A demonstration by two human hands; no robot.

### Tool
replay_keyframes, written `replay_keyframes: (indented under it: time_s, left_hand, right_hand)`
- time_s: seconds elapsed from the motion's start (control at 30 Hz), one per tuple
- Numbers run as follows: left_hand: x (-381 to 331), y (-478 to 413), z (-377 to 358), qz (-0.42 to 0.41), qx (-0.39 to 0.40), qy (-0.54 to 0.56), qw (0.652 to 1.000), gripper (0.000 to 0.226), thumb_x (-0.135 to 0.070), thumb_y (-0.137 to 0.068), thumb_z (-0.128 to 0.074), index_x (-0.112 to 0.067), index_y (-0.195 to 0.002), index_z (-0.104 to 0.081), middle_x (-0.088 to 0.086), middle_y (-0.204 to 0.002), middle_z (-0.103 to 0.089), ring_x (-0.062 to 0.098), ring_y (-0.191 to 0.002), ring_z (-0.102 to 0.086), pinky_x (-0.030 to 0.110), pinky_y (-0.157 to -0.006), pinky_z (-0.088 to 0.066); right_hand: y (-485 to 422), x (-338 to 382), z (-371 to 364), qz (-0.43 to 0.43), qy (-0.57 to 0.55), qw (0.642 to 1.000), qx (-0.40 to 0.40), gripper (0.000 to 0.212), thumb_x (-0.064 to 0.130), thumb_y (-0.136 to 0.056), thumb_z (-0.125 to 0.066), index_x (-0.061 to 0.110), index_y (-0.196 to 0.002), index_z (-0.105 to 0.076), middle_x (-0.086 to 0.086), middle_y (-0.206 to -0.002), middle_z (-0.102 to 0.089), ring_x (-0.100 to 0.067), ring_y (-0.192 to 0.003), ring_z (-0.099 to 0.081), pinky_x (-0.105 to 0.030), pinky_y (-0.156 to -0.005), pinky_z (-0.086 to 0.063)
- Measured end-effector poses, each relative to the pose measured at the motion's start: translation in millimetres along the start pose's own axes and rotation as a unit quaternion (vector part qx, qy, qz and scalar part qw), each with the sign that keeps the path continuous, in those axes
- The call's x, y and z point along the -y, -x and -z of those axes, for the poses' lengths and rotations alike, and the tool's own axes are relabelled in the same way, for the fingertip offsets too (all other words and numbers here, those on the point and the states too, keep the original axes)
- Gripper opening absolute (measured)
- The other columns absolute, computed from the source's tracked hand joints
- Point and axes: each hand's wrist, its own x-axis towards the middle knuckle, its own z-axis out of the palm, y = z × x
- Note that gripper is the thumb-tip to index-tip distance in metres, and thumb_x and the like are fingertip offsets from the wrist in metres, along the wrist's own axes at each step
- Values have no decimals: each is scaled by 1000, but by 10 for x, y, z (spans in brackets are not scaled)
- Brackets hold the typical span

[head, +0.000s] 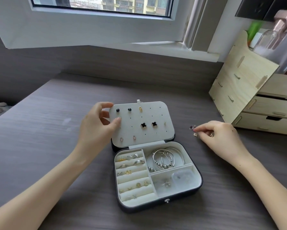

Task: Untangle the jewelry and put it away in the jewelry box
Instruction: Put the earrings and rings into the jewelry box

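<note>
A dark jewelry box [198, 185] lies open on the grey table, its white lining showing. Rings and studs sit in the left ring rolls [131, 173], silver bangles [166, 159] fill the upper right compartment, and small clear pieces lie in the lower right one. The raised earring panel [157, 113] carries black studs, two black clover earrings [149, 125] and pink studs. My left hand [98, 125] grips the panel's left edge, thumb on its face. My right hand [220, 138] rests on the table right of the box, fingertips pinching a small pink dangling earring [194, 131].
A light wooden drawer organiser [259, 100] stands at the right, close behind my right hand, with bottles on top. A window sill [172, 47] runs along the back wall. The grey table [48, 130] stretches left of the box.
</note>
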Motion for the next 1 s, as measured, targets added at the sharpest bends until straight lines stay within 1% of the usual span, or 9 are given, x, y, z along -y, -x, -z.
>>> replay_keyframes:
  time_s: [0.1, 0.3, 0.43, 0.53, 0.63, 0.67, 0.77, 0.87, 1.0]
  left_hand:
    - [8, 9, 12, -6, 4, -5, 1000, 33, -13, -82, -68, -22, -111, -57, -6, -88, -62, 7, -69, -54, 20, -62, -43]
    - [21, 5, 16, -9, 3, -10, 1000, 33, -14, -82, -69, -22, -112, -57, -8, -86, -62, 4, -67, -54, 18, -62, -43]
    - [18, 5, 23, -15, 0, -16, 1000, 32, -15, -81, -69, -25, -109, -57, -12, -84, -61, -5, -64, -54, 8, -58, -42]
    - [16, 4, 27, -13, -1, -17, 1000, 32, -15, -81, -70, -25, -108, -57, -13, -83, -61, -5, -66, -55, 7, -59, -43]
    - [9, 6, 26, -11, -1, -17, 1000, 32, -14, -81, -70, -23, -109, -58, -12, -84, -62, 1, -70, -57, 15, -64, -46]
    - [7, 6, 25, -10, 0, -15, 1000, 32, -13, -81, -70, -22, -110, -58, -11, -84, -62, 5, -72, -58, 18, -66, -47]
    - [2, 4, 28, -9, 3, -13, 1000, 32, -13, -81, -69, -21, -110, -58, -9, -85, -63, 9, -74, -58, 22, -67, -47]
    - [7, 2, 35, -12, 6, -15, 1000, 33, -14, -81, -69, -21, -111, -59, -8, -86, -64, 7, -74, -58, 22, -66, -47]
    - [8, 0, 42, -13, 6, -17, 1000, 32, -14, -80, -70, -21, -110, -59, -8, -85, -64, 6, -72, -58, 23, -67, -47]
  right_hand:
    - [16, 8, -7, 0, 18, 1000, 10, 17, 9, -80, -66, 20, -89, -75, 7, -78, -64, -10, -66, -56, -23, -69, -38]
    - [52, 32, -33, 69, 76, 994, -29, 25, -6, -68, -70, 17, -77, -74, 2, -63, -57, -13, -52, -45, -26, -66, -33]
    - [57, 71, -13, 78, 58, 995, -12, 33, -3, -75, -65, 22, -93, -75, 1, -72, -55, -12, -58, -45, -27, -67, -33]
    - [60, 101, -35, 57, 34, 998, 10, 24, 3, -82, -60, 22, -88, -74, 0, -82, -60, -13, -65, -51, -28, -67, -37]
    - [59, 125, -65, 32, 9, 999, 13, 19, 4, -81, -60, 19, -82, -71, 3, -85, -63, -8, -67, -54, -31, -71, -47]
    - [56, 141, -59, 24, -4, 1000, 12, 19, 3, -81, -60, 19, -82, -71, 5, -83, -64, -8, -68, -57, -29, -72, -48]
    - [56, 220, 11, -24, -89, 995, 31, 19, 1, -82, -60, 19, -81, -67, 7, -74, -68, -6, -67, -64, -8, -65, -45]
    - [46, 308, 84, -56, -179, 981, 50, 12, 3, -83, -64, 14, -81, -69, 2, -63, -71, -1, -64, -67, -4, -60, -42]
    - [-3, 416, 150, -108, -310, 942, 77, 2, 1, -81, -68, 2, -80, -69, -7, -65, -72, -4, -56, -67, -5, -47, -38]
